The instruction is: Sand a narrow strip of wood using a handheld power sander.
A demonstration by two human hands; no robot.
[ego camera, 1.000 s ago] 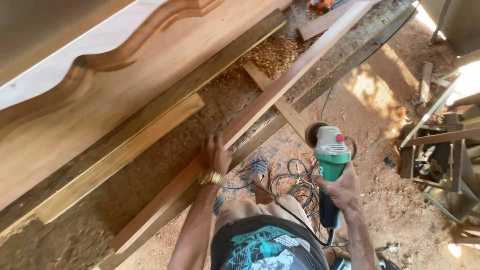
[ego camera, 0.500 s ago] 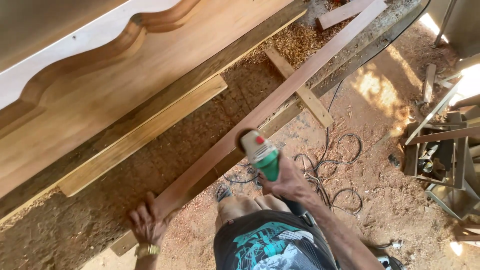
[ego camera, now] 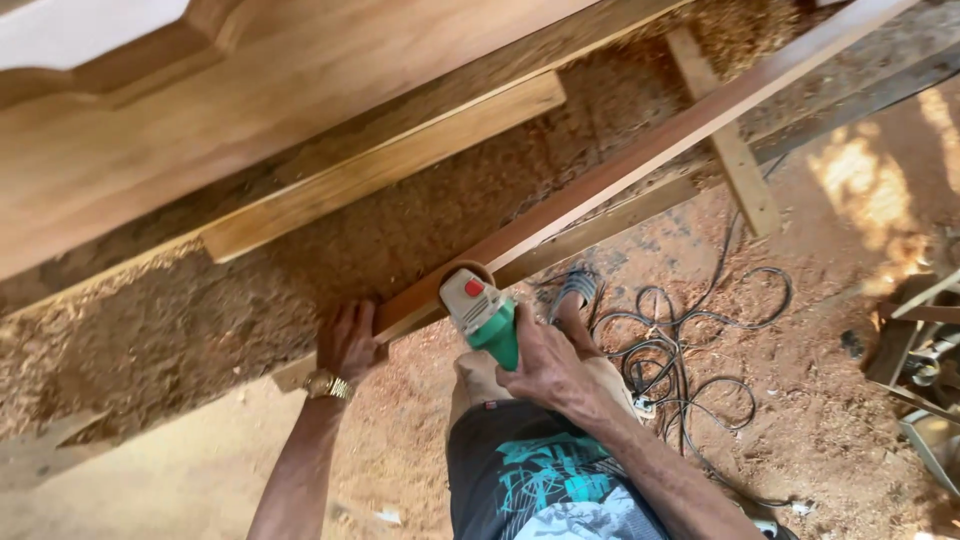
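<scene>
A long reddish wooden board point(ego camera: 640, 160) lies diagonally along the front edge of the sawdust-covered workbench point(ego camera: 180, 320). My left hand point(ego camera: 347, 340) presses flat on the board's near end, a gold watch on the wrist. My right hand point(ego camera: 548, 362) grips a green and grey angle grinder point(ego camera: 482, 310) with a red switch. The grinder's disc end sits against the board's near end, just right of my left hand.
A large carved wooden panel point(ego camera: 200, 130) and a pale plank point(ego camera: 380, 165) lie on the bench behind the board. A coiled black cable point(ego camera: 690, 350) sprawls on the sawdust floor at right. Wood and metal scrap point(ego camera: 920, 350) stands at the far right.
My left hand slid down the board to its near end. My right hand brought the grinder from beside my leg up to the board. The view shifted left along the bench.
</scene>
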